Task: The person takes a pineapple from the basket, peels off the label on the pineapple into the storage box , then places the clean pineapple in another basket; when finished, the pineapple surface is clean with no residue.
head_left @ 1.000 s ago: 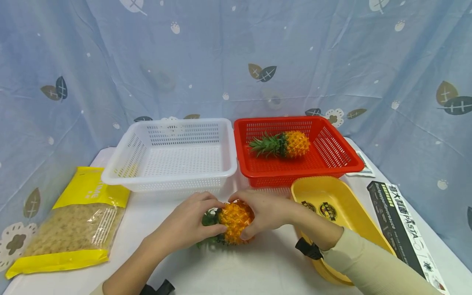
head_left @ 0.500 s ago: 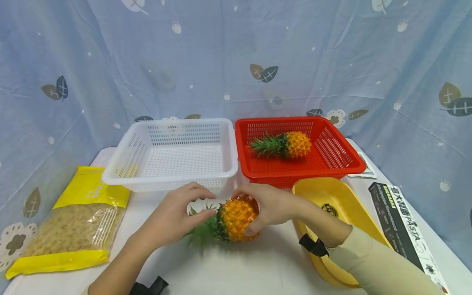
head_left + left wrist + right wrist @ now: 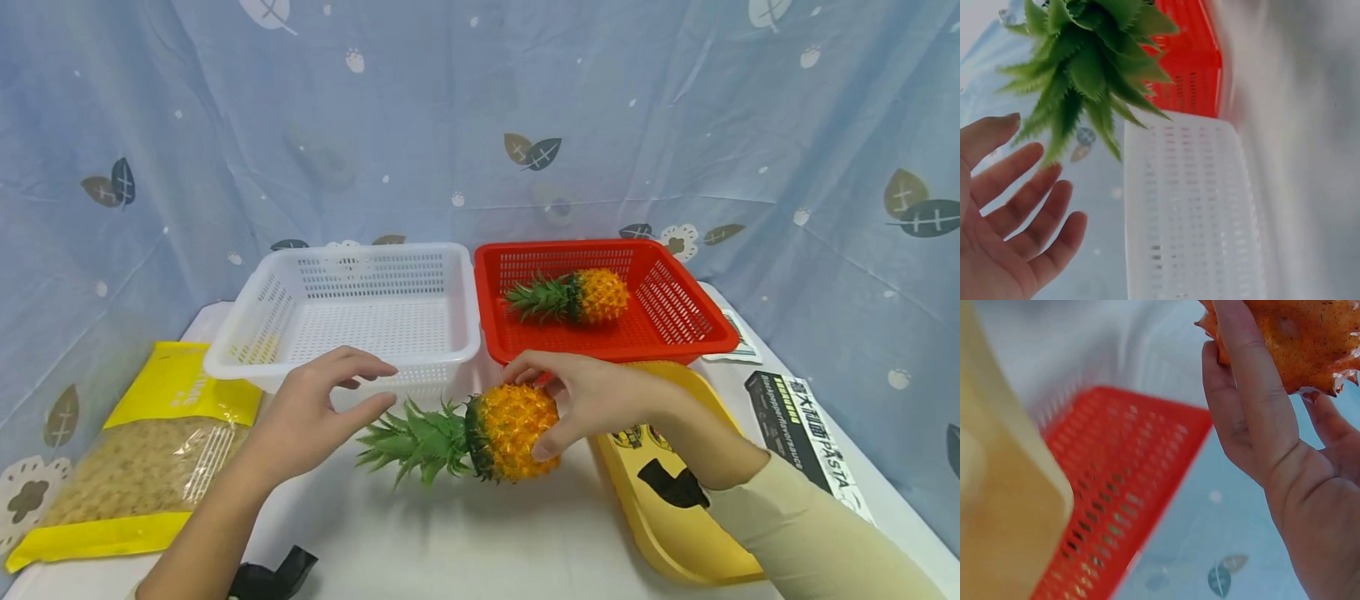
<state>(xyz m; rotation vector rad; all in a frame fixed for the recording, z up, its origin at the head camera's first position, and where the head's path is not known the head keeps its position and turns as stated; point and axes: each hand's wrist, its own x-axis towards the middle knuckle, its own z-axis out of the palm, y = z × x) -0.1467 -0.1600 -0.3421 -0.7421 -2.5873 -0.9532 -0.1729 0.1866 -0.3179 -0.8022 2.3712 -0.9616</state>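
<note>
My right hand (image 3: 588,400) grips an orange pineapple (image 3: 517,429) by its base end, fingers and thumb round the fruit. The pineapple lies sideways above the table, its green leaves (image 3: 423,442) pointing left. In the right wrist view the fruit's spiky orange base (image 3: 1310,340) rests between the fingers. My left hand (image 3: 326,408) is just left of the leaf tips, apart from them, thumb and fingers spread with nothing between them. The left wrist view has the spread fingers (image 3: 1054,206) below the leaves (image 3: 1088,72).
A white basket (image 3: 337,367) stands at back left. Beside it a red basket (image 3: 690,346) holds another pineapple (image 3: 600,296). A yellow bin (image 3: 637,517) sits under my right forearm. A bag of pasta (image 3: 142,467) lies at left, a black-and-white pasta box (image 3: 795,433) at right.
My left hand has let go of the pineapple and moved left. My right hand has moved the pineapple right and up, off the table, so its leaves now show fully.
</note>
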